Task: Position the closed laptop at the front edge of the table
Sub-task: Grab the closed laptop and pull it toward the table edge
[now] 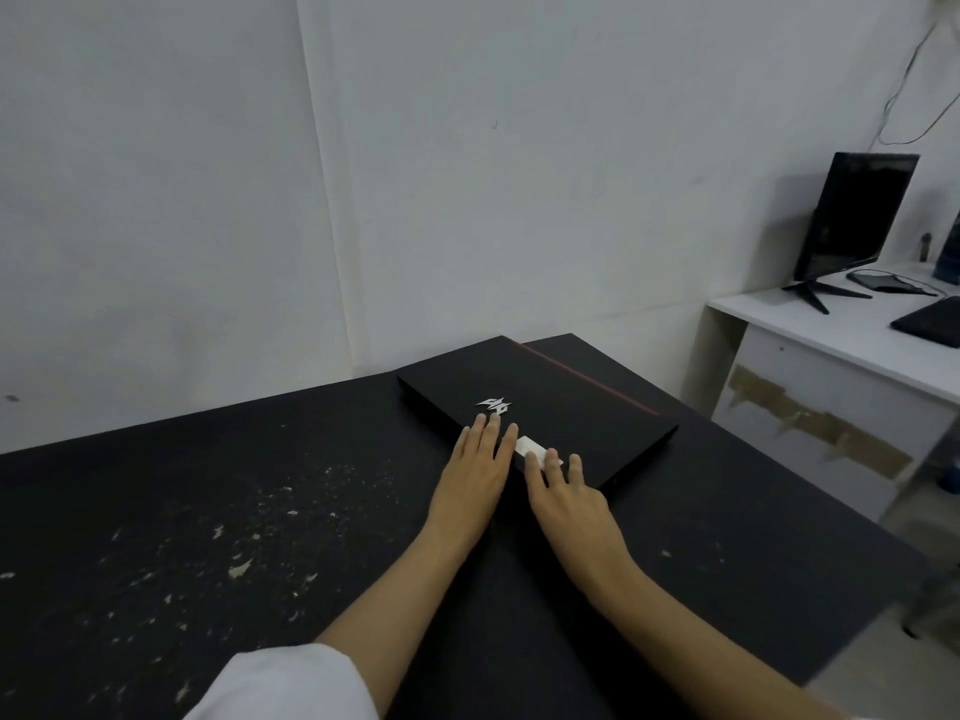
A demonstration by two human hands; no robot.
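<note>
A closed black laptop (550, 397) with a silver logo and a white sticker lies near the far right corner of the black table (260, 511), close to the wall. My left hand (475, 472) rests flat with its fingertips on the lid near the logo. My right hand (569, 498) lies flat beside it, fingers over the white sticker at the laptop's near edge. Both hands have their fingers stretched out and apart, pressing on the lid rather than gripping it.
The black table top is scratched and speckled with pale chips on its left half. A white desk (831, 350) stands to the right with a dark monitor (852, 220), another black laptop (930, 322) and cables. A white wall runs behind.
</note>
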